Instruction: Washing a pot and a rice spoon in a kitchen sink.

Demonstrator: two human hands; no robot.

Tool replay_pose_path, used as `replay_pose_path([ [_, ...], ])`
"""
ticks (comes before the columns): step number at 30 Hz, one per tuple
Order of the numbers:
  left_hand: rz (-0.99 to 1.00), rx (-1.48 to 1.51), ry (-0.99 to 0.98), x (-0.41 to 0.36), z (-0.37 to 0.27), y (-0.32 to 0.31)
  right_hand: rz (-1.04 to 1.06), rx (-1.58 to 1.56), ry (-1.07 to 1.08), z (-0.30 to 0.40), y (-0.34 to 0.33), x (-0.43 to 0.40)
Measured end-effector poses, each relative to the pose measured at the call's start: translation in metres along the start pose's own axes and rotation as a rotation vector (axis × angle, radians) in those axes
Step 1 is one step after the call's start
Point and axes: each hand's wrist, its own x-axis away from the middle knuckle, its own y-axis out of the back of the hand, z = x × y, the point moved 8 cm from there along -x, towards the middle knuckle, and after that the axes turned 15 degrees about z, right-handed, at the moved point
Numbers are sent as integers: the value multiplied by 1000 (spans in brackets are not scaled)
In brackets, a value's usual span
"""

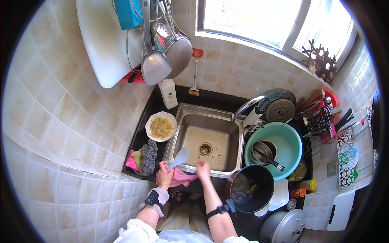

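Observation:
At the sink's front edge my left hand (165,177) grips the handle end of a white spoon (181,156), whose broad bowl points up over the left side of the stainless steel sink (223,173). A pink cloth (181,178) stretches between both hands and also lies against the left fingers. Its right end is at my right hand (203,170), which is closed in a loose fist around it. Grey, green and pink cleaning cloths (149,157) lie bunched to the left of my left hand. Small scraps lie around the drain (205,149).
A white bowl (147,127) of shredded food stands left of the sink. Behind it is a white bottle (169,94). To the right are a faucet (247,106), a turquoise basin (290,145) with a metal pot and chopsticks, a dark pot (252,188) and a pressure cooker (287,227).

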Motion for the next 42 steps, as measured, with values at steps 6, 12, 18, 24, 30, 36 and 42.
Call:
replay_pose_path([
  [6,-47,73,-2,-6,-11,29,209,64,135,18,-88,69],
  [12,21,36,2,-5,-42,34,452,-330,190,25,-138,62],
  [18,137,74,124,0,-15,16,187,-12,469,86,-31,134],
  [24,208,170,59,6,-38,24,-34,-9,562,105,146,221],
  [30,-41,-91,-85,17,-60,31,-397,-38,236,-26,267,259],
  [36,154,65,-136,44,-119,-2,-442,-71,155,-45,298,259],
  [42,282,176,-219,57,-183,-32,-80,413,16,-56,251,181],
])
